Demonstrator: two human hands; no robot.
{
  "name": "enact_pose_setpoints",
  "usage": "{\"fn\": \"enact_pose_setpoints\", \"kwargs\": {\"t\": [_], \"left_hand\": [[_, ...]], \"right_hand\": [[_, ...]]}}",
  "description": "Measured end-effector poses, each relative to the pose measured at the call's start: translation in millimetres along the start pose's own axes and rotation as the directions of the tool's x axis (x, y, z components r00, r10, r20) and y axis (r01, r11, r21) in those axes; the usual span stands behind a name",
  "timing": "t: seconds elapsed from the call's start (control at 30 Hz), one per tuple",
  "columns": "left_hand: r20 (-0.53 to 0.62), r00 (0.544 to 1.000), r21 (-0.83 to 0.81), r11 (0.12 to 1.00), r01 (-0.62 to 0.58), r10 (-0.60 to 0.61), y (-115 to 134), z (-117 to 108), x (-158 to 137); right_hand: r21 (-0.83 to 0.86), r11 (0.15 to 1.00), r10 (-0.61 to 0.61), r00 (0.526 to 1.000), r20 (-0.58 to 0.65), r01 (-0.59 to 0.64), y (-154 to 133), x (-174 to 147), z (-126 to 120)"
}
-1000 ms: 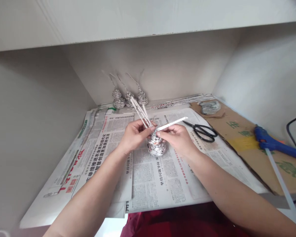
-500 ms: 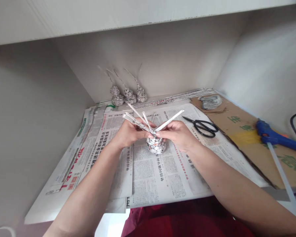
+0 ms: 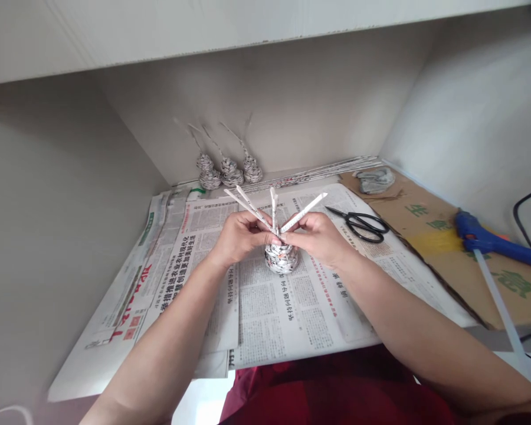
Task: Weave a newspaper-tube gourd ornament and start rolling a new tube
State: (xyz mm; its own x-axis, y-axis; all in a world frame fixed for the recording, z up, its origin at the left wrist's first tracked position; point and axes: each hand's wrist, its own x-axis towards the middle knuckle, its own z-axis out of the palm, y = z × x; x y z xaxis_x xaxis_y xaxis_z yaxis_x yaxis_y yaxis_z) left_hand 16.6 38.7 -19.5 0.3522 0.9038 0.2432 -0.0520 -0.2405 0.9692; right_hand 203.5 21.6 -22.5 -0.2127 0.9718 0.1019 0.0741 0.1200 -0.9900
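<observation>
A small woven newspaper gourd (image 3: 282, 260) stands over the newspaper between my two hands, its rounded lower part showing below my fingers. Rolled paper strips (image 3: 274, 203) fan upward from its narrow neck. My left hand (image 3: 246, 236) pinches the neck from the left, thumb at the base of the strips. On the other side my right hand (image 3: 316, 236) is closed on the neck, thumb and index near a strip (image 3: 307, 209) that slants up to the right. The fingers behind the neck are partly hidden.
Three finished-looking woven gourds (image 3: 232, 172) stand against the back wall. Beside them lie long paper rods (image 3: 318, 171). Black scissors (image 3: 363, 225) rest right of my hands. Cardboard (image 3: 429, 236) carries a grey cloth (image 3: 374, 180) and a blue glue gun (image 3: 482, 236). A shelf edge hangs overhead.
The upright strips have shifted: those on the left now stand steeper, and one points straight up at the middle. My left hand has moved slightly to the right; both hands keep their pinch.
</observation>
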Motion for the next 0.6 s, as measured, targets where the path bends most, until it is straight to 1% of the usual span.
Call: {"fn": "enact_pose_setpoints", "kwargs": {"t": [0.2,0.33,0.43,0.6], "left_hand": [[0.012,0.999,0.041,0.998,-0.049,0.048,1.6,-1.5,0.8],[0.033,0.999,-0.006,1.0,-0.006,0.006,2.7,-0.6,0.3],[0.059,0.998,0.008,1.0,0.007,-0.008,3.5,0.0,-0.4],[0.028,0.998,0.026,0.998,-0.065,0.064,0.9,-0.5,-1.6]], "right_hand": [[-0.086,0.996,-0.032,0.999,0.03,0.035,0.4,0.9,-4.4],[-0.121,0.991,-0.045,0.998,0.034,0.049,-2.7,-0.2,-4.6],[-0.133,0.99,-0.04,0.999,0.024,0.043,-3.0,-1.6,-3.5],[-0.117,0.993,-0.029,0.999,-0.021,0.026,-2.7,-5.9,-1.3]]}}
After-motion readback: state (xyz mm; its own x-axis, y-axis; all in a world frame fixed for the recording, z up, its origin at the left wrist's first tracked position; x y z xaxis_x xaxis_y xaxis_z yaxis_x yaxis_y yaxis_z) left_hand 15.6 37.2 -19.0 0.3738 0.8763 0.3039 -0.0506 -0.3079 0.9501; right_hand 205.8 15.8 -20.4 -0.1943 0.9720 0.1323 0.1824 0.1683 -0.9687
